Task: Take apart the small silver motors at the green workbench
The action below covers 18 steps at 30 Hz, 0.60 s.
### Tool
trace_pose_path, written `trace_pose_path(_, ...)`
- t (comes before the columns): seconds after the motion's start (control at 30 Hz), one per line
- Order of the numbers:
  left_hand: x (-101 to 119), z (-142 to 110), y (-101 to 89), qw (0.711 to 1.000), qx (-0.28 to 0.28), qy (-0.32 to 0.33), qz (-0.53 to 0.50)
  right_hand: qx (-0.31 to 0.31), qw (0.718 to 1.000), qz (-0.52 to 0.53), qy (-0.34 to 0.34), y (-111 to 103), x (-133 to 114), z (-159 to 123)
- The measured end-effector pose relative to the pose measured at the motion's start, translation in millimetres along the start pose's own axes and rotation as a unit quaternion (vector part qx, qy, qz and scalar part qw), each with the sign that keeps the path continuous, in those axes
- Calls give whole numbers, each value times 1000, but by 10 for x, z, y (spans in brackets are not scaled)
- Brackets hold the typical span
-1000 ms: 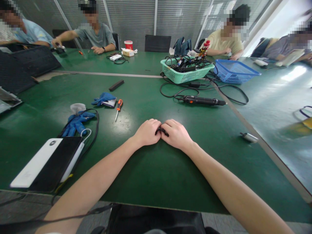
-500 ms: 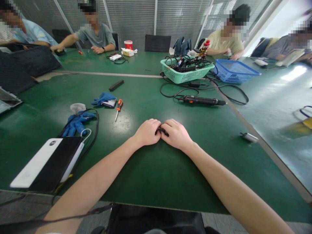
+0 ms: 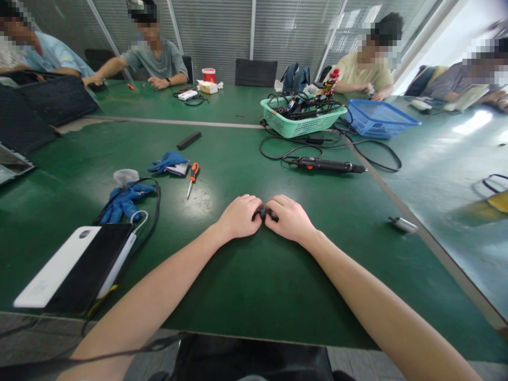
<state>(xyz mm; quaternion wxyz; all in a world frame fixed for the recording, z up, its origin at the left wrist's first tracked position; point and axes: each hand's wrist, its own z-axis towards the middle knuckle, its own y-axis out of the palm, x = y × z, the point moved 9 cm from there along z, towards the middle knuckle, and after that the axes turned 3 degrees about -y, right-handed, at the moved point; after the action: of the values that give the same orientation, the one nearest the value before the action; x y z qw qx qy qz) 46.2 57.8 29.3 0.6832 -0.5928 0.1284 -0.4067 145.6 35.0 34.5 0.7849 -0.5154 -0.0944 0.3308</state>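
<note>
Left hand [image 3: 241, 217], right hand [image 3: 289, 218] both grip a black part [image 3: 261, 212] (steadier, I'd guess), inward from the table [image 3: 262, 291]'s near edge.

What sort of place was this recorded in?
Probably a shared workshop or assembly room: an orange-handled screwdriver and a corded black tool lie on a large green table, with other people around it.

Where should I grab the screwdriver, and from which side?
I'd pinch the screwdriver's thick handle, coming from above and its right. The screwdriver lies flat with its thin shaft pointing back toward the wearer, and a blue glove sits close on the left, so the right looks roomier.
</note>
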Motion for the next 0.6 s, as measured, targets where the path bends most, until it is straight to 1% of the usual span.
trace_pose_path(0.13, 3, -10, -6, 1000, 8, 6, -5, -4, 1000, -9, 6, -68, 214, -36)
trace_pose_path(0.27, -5, -19, -4, 1000, 9, 6, -11, -14, 999, -21, 29, -190, 586, -182)
trace_pose_path(0.37, -15, -25, -2, 1000, 7, 7, -15, -32, 996, -51, 72, -339, 1008, -403)
trace_pose_path(0.43, -23, -27, -5, 1000, 6, 7, -15, -44, 989, -89, 107, -471, 1326, -592)
trace_pose_path(0.53, -27, -30, -12, 1000, 5, 6, -14, -53, 972, -150, 175, -680, 1792, -898)
trace_pose_path(0.6, -28, -33, -15, 1000, 3, 4, -14, -58, 961, -168, 212, -774, 2023, -1079)
